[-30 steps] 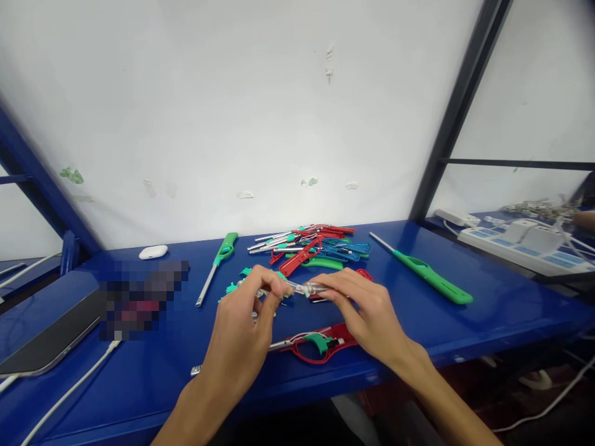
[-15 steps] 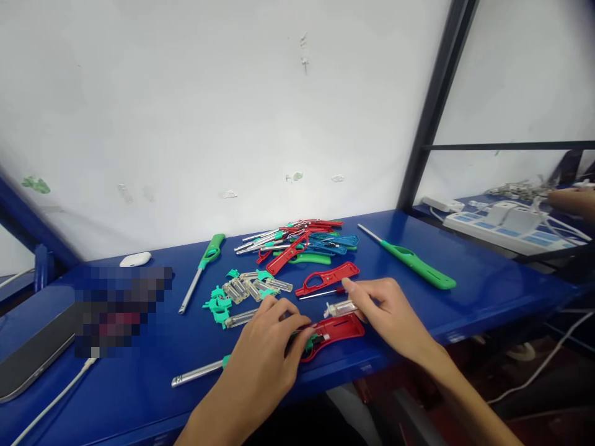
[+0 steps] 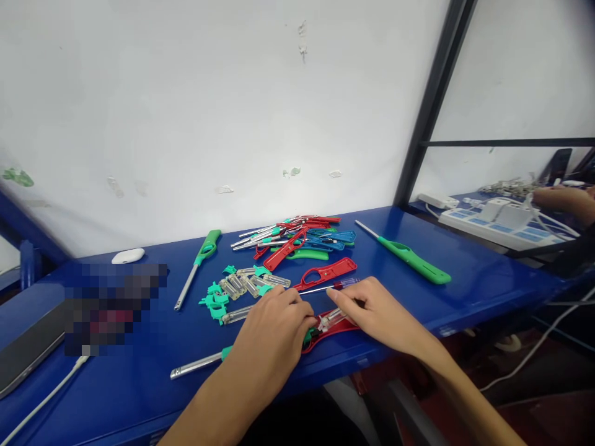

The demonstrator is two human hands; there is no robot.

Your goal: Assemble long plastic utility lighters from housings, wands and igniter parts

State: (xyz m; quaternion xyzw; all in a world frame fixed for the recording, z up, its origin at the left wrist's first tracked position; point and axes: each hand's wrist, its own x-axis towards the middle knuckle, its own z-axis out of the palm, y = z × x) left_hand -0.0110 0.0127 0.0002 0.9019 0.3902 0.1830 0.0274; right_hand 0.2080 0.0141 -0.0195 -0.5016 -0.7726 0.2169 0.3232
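Observation:
My left hand [image 3: 274, 337] is closed around an open red lighter casing half [image 3: 342, 327] at the table's front edge. A metal barrel [image 3: 198, 365] with a green collar sticks out to its left. My right hand [image 3: 379, 316] pinches a clear fuel tank [image 3: 333, 318], held at the casing's hollow; whether it is seated cannot be seen. Just behind lie a screwdriver [image 3: 344, 284] and another red casing half [image 3: 332, 271]. Left of these sit several clear tanks [image 3: 251, 285] and green trigger pieces [image 3: 214, 303]. Fingers of my left hand hide the casing's middle.
A pile of lighter parts [image 3: 297, 240] lies by the wall. Whole green lighters lie at left [image 3: 201, 263] and right [image 3: 411, 257]. At far left are a white case [image 3: 128, 256] and a dark device [image 3: 32, 344]. Another person's hand [image 3: 564, 201] is beyond the black frame, near a power strip [image 3: 493, 229].
My right hand has brought the clear tank down and left into the red casing. The screwdriver's handle now shows behind it. The view has shifted slightly.

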